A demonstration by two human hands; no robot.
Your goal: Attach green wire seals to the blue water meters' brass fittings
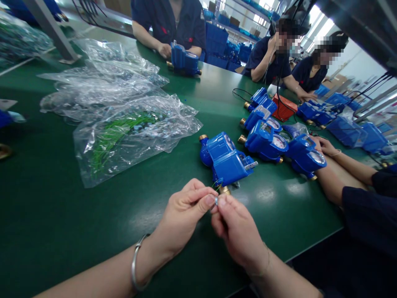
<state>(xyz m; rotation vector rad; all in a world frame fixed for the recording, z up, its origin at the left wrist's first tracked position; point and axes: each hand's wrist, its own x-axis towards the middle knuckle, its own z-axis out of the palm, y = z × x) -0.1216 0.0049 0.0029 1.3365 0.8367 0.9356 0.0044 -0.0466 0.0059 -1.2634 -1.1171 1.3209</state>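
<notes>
My left hand point(186, 211) and my right hand point(237, 231) meet at the front of the green table point(46, 207), fingertips pinched together on a small blue seal piece with a thin green wire point(216, 185). The wire runs up to a blue water meter point(226, 159) with brass ends lying just beyond my fingers. Both hands are closed in a pinch. A silver bangle sits on my left wrist.
Clear plastic bags point(130, 132) holding green wires lie at left and centre. More blue meters point(266, 140) lie in a row at right, where a co-worker's arms point(335, 165) rest. Another person point(167, 25) holds a meter across the table. A red basket point(283, 107) stands behind.
</notes>
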